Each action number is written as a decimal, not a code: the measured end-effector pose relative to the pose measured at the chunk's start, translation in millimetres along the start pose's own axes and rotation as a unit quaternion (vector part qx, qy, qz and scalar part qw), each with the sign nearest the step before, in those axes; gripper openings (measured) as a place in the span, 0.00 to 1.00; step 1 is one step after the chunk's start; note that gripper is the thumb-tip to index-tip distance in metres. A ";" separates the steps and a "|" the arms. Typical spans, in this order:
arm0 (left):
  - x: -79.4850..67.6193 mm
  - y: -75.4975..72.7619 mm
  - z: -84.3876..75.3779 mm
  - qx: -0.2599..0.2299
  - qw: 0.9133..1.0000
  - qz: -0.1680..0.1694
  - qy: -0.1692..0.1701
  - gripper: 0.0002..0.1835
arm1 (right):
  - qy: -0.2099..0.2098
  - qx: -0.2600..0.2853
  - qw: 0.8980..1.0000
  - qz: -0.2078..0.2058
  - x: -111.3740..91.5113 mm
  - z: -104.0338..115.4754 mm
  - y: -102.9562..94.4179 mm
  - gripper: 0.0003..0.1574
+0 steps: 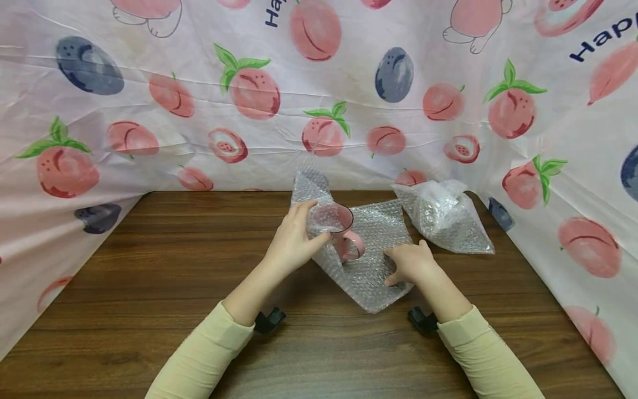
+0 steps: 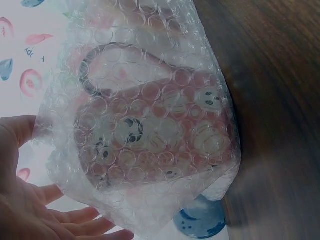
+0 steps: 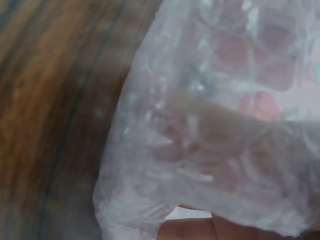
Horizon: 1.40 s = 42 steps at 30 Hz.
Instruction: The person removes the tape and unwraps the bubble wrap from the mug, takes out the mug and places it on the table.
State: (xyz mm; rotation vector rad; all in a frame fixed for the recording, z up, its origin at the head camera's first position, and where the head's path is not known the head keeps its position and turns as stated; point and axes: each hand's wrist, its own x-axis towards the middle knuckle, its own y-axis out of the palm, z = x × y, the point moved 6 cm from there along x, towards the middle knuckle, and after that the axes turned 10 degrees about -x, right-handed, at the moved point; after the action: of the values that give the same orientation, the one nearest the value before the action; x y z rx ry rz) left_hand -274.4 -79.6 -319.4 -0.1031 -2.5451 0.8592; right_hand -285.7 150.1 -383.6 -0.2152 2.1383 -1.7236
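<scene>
A pink mug [image 1: 340, 217] with a dark rim and a handle stands on a sheet of bubble wrap [image 1: 375, 233]. One side of the sheet rises over the mug's left side. Through the bubbles in the left wrist view, the mug [image 2: 150, 135] shows black-and-white animal faces. My left hand [image 1: 295, 235] lies against the raised wrap beside the mug, its fingers spread and fairly straight. On the sheet's right part, my right hand [image 1: 411, 261] holds the wrap with bent fingers. In the right wrist view blurred wrap [image 3: 145, 165] covers most of that hand.
A bundle in bubble wrap [image 1: 446, 216] stands at the back right of the brown wooden table [image 1: 149, 288]; its contents are hard to make out. A fruit-printed cloth [image 1: 199, 127] hangs behind and along the sides. Dark wrist mounts [image 1: 269, 320] sit under both forearms.
</scene>
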 end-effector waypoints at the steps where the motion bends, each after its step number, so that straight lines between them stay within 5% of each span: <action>1: 0.0 0.0 -0.1 -0.002 1.000 0.000 0.000 0.37 | 0.002 -0.001 1.000 0.005 -0.3 0.2 -0.2 0.48; 14: -0.2 1.6 1.2 -0.024 1.000 -0.002 -0.005 0.31 | 0.010 -0.069 0.997 0.035 -5.0 14.3 0.4 0.45; 23: -2.3 -6.2 1.8 -0.041 0.999 -0.009 -0.030 0.28 | 0.009 -0.049 0.998 0.035 -3.5 11.9 3.2 0.45; 42: 1.3 -29.9 2.8 -0.034 0.998 -0.054 -0.027 0.33 | -0.005 0.025 0.999 0.034 1.0 3.9 5.0 0.40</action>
State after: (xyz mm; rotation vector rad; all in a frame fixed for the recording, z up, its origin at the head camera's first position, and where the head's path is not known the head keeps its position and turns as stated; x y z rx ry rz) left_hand -274.6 -105.0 -303.2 0.0372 -2.6034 0.7421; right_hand -284.6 147.3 -389.4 -0.1350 2.0693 -1.7318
